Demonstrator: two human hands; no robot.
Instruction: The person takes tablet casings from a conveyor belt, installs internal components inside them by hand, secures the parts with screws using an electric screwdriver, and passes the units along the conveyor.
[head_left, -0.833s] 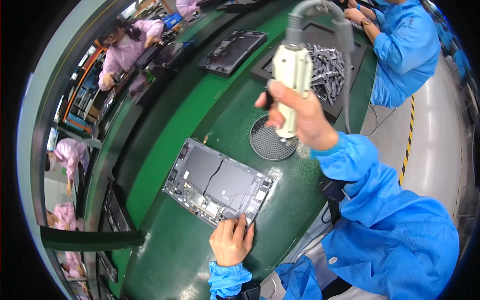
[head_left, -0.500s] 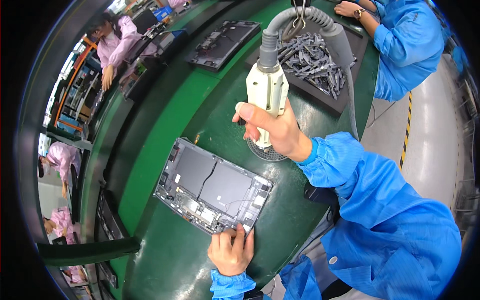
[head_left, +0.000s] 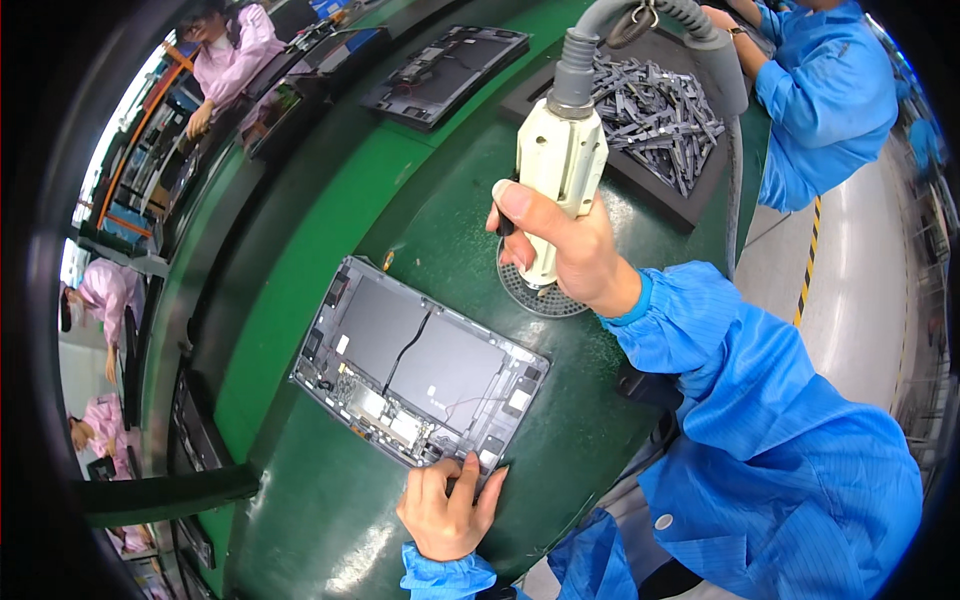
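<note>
An opened tablet (head_left: 440,355) lies on the green bench, its inside facing up, with a dark battery, a black cable and a circuit board along the near side. My left hand (head_left: 450,508) is closed at its near right corner, fingers resting on the edge and thumb by the side. In my right hand (head_left: 580,245) is a cream-coloured electric screwdriver (head_left: 560,165), gripped upright with its grey cord curving up. The screwdriver's tip points down over a round perforated dark dish (head_left: 515,285) beyond the tablet; contact cannot be made out.
Behind the screwdriver, a dark tray (head_left: 690,215) holds a heap of small dark parts (head_left: 660,125). Another opened tablet (head_left: 450,75) lies on the far green strip. A co-worker in blue (head_left: 825,90) sits at the upper right; people in pink (head_left: 245,55) work across at left.
The head view has shifted slightly. My right hand still holds the screwdriver over the dish, its tip a little lower in it. My left hand stays at the tablet's corner.
</note>
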